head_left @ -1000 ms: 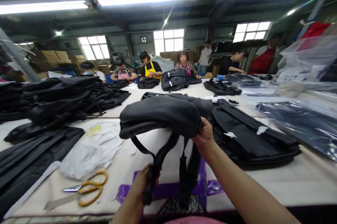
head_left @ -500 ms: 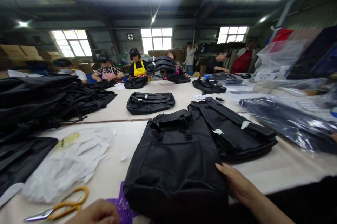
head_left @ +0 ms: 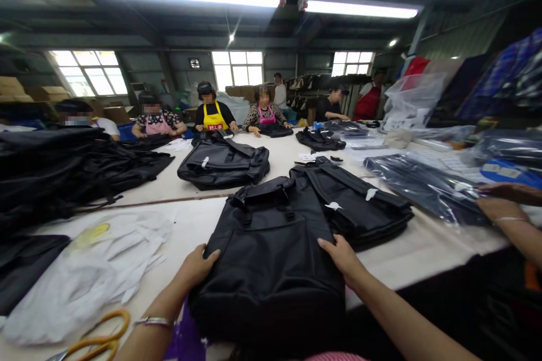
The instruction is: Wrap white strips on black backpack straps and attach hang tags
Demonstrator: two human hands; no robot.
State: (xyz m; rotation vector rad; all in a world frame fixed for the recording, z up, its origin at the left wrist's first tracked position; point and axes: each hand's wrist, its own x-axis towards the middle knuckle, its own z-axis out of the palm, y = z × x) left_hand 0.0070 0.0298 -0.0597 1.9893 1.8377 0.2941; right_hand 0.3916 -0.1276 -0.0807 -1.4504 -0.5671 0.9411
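Observation:
A black backpack (head_left: 271, 253) lies flat on the white table (head_left: 423, 253) right in front of me, its top flap pointing away. My left hand (head_left: 197, 266) grips its left side edge, fingers curled around the fabric. My right hand (head_left: 344, 257) clasps its right side edge in the same way. A stack of folded black backpacks (head_left: 351, 203) rests just right of it, touching its upper corner.
Yellow-handled scissors (head_left: 91, 344) and crumpled white paper (head_left: 84, 270) lie to my left. Black bags are piled at far left (head_left: 63, 169); another black bag (head_left: 222, 163) sits mid-table. Plastic-wrapped bags (head_left: 423, 186) and a co-worker's hand (head_left: 503, 203) are at right. Several people work at the far end.
A second ago I held the backpack up by its straps; it now lies flat. Both hands have moved onto its side edges. A bag farther up the table has been shifted.

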